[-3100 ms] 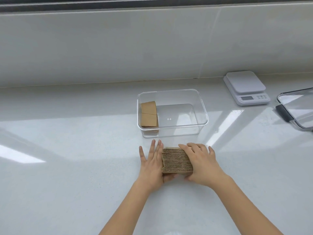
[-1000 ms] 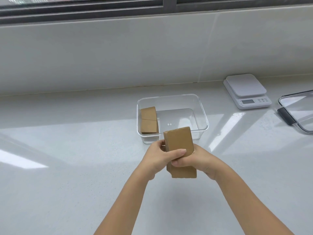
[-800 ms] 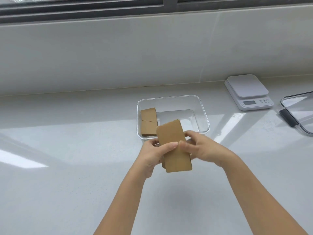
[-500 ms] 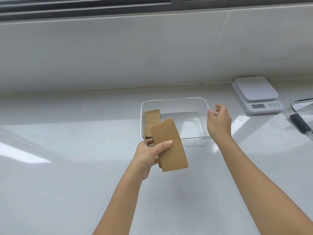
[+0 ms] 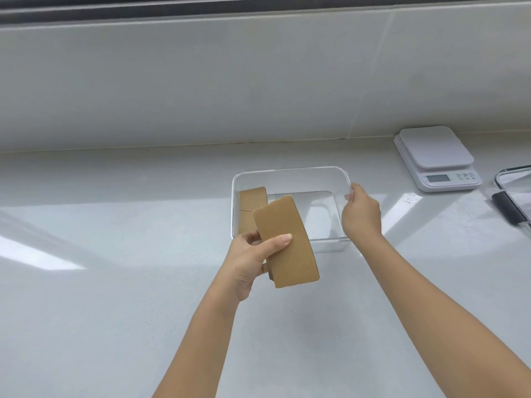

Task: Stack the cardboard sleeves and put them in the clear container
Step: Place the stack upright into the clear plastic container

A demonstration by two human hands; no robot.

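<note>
My left hand (image 5: 250,259) grips a stack of brown cardboard sleeves (image 5: 287,245), held tilted in the air over the near-left corner of the clear container (image 5: 290,172). An earlier batch of cardboard sleeves (image 5: 251,201) stands inside the container against its left wall, partly hidden by the held stack. My right hand (image 5: 362,214) grips the container's right rim, fingers curled over the edge.
The container sits on a white glossy counter (image 5: 115,282) below a pale wall. A white kitchen scale (image 5: 436,158) stands at the back right. A clear lid with a black clasp (image 5: 514,196) lies at the right edge.
Both hands lifted the stack off the counter. My right hand then let go of it and took the container's right rim, while my left hand carried the stack toward the container.
</note>
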